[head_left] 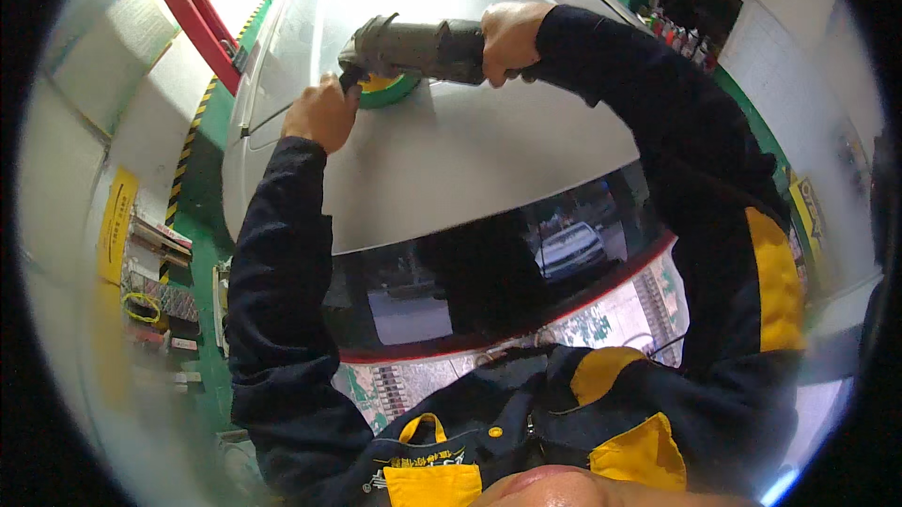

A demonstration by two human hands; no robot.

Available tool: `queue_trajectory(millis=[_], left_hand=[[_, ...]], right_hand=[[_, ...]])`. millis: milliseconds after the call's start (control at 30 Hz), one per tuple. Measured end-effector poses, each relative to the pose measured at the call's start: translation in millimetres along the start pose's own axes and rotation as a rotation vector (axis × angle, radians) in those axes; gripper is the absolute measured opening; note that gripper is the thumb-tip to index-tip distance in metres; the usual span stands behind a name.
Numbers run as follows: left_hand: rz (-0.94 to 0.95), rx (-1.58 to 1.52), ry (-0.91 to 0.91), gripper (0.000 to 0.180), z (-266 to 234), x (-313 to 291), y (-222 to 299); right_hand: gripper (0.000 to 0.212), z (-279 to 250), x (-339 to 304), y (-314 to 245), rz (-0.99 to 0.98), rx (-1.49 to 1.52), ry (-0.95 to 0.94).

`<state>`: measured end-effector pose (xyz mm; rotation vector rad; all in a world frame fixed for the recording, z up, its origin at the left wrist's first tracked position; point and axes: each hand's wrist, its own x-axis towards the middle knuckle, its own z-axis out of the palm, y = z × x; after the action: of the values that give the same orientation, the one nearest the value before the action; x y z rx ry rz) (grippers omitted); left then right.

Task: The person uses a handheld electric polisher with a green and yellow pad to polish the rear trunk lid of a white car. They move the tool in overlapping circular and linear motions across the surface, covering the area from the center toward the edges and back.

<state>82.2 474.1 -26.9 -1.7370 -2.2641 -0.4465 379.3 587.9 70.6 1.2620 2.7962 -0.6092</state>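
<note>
A grey car polisher (413,46) lies across the view above a pale car roof (470,150). Its green round pad (393,93) with a yellow backing rests on the roof near the left end of the tool. My left hand (322,114) is closed around the black side handle (350,77) by the polisher's head. On the right, my right hand (512,42) wraps around the rear of the polisher's body. The underside of the pad is hidden against the paint.
A dark rear window (451,272) with reflections lies between me and the roof. A red post (193,14) stands at the far left. Shelves with supplies (160,296) line the left wall, and several bottles (681,37) stand at the far right.
</note>
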Motion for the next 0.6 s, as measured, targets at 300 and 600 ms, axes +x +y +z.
queue_trajectory(millis=[300,600], left_hand=[[0.304,0.018,-0.04,0.056,45,88,154],[0.747,0.171,-0.042,0.031,112,183,315]], right_hand=[[0.022,-42,-49,179,0.175,0.143,-0.044],[0.017,-80,-118,304,0.478,0.066,0.077]])
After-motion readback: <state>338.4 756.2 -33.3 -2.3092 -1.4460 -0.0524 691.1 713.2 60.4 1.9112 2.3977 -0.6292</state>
